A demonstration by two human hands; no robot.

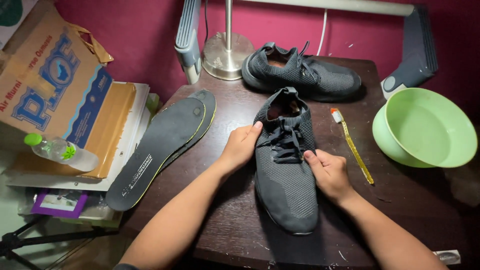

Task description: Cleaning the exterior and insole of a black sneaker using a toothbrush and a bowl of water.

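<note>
A black knit sneaker [286, 185] lies on the dark wooden table [220, 210], toe toward me. My left hand [241, 146] grips its left side near the collar. My right hand [327, 172] presses on its right side, thumb by the black laces [286, 142]. A second matching sneaker [302, 72] lies on its side at the back. Two dark insoles [165, 145] with yellow edges lie stacked at the table's left edge.
A yellow toothbrush [354, 147] lies right of the shoe, beside a green plastic bowl [425, 127]. A metal lamp base [226, 52] stands at the back. Left of the table are a cardboard box [50, 75], a plastic bottle [62, 151] and stacked papers.
</note>
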